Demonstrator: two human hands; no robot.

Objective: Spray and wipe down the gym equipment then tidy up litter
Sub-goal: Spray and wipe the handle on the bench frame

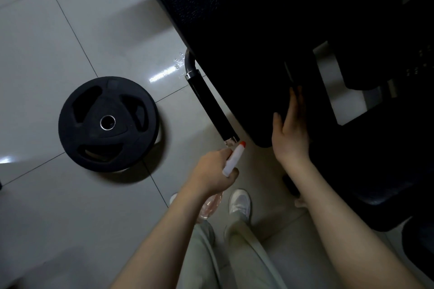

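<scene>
Left hand gripping spray bottle, padded bench

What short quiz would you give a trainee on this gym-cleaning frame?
1. True or false: the left hand grips the spray bottle.
2. Fill in: the weight plate lies flat on the tiled ____.
3. Where does the right hand rest?
A) on the weight plate
B) with straight fingers on the black bench pad
C) on the spray bottle

Key: 1 true; 2 floor; 3 B.
</scene>
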